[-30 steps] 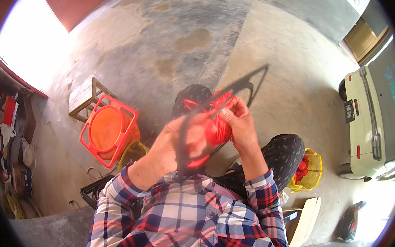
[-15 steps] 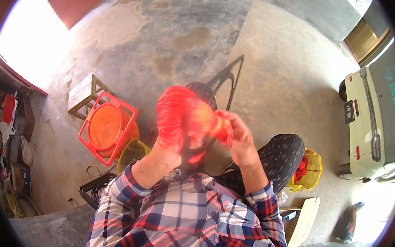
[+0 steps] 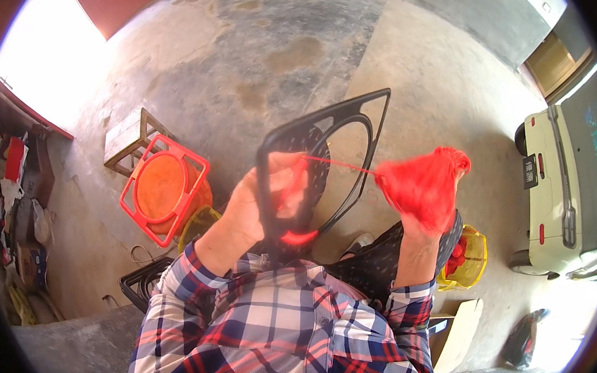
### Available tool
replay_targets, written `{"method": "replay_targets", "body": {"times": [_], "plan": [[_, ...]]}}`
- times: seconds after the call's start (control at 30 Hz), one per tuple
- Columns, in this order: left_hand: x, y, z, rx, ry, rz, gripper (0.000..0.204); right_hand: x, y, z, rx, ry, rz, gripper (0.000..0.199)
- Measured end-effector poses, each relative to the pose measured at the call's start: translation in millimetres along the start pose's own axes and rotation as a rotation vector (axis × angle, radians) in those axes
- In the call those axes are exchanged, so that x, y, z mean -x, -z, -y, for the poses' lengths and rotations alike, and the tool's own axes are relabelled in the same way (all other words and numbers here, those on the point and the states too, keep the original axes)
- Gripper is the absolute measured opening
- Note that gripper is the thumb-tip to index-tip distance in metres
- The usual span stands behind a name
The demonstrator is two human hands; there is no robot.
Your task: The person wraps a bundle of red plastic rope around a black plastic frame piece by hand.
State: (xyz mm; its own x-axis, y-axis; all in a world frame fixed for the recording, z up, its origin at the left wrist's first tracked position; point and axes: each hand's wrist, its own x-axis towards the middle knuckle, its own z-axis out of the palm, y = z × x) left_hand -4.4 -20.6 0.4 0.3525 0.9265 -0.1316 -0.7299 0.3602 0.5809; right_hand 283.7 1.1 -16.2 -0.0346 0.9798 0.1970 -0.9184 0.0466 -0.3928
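Observation:
A loose bundle of shiny red yarn (image 3: 418, 187), blurred by motion, is gripped by my right hand (image 3: 422, 228), whose fingers are mostly hidden behind it. A thin red strand (image 3: 341, 164) stretches taut from the bundle to my left hand (image 3: 244, 205). That hand is closed, pinching the strand, with its fingers behind the side bar of a black frame (image 3: 325, 114). The frame has a round opening and stands tilted in front of my body. A bright red patch (image 3: 300, 238) shows at its lower edge.
Left of me stand an orange bucket (image 3: 156, 189) with a red frame on top, a wooden stool (image 3: 127, 142) and a yellow basket (image 3: 197, 227). On my right are another yellow basket (image 3: 473, 265) holding red material, a cardboard box (image 3: 459, 336) and a pale vehicle (image 3: 544, 195).
My right hand has moved right with the red yarn bundle, away from my left hand. A strand now spans between them. The black frame shows more fully.

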Motion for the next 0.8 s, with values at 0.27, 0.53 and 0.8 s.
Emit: {"method": "replay_targets", "body": {"times": [0.27, 0.53, 0.8], "plan": [[-4.6, 22.1, -1.9, -0.038, 0.235, 0.142, 0.025, 19.0, 17.3, -74.9, 0.715, -0.259, -0.078, 0.033], [13.8, -45.4, 10.3, -0.247, 0.082, 0.010, 0.033, -33.9, -28.9, -83.3, 0.308, -0.255, 0.001, 0.027], [3.8, -56.2, 34.9, 0.034, 0.377, -0.227, 0.038, -48.4, -62.1, -56.9, 0.616, -0.047, 0.927, 0.022]]}}
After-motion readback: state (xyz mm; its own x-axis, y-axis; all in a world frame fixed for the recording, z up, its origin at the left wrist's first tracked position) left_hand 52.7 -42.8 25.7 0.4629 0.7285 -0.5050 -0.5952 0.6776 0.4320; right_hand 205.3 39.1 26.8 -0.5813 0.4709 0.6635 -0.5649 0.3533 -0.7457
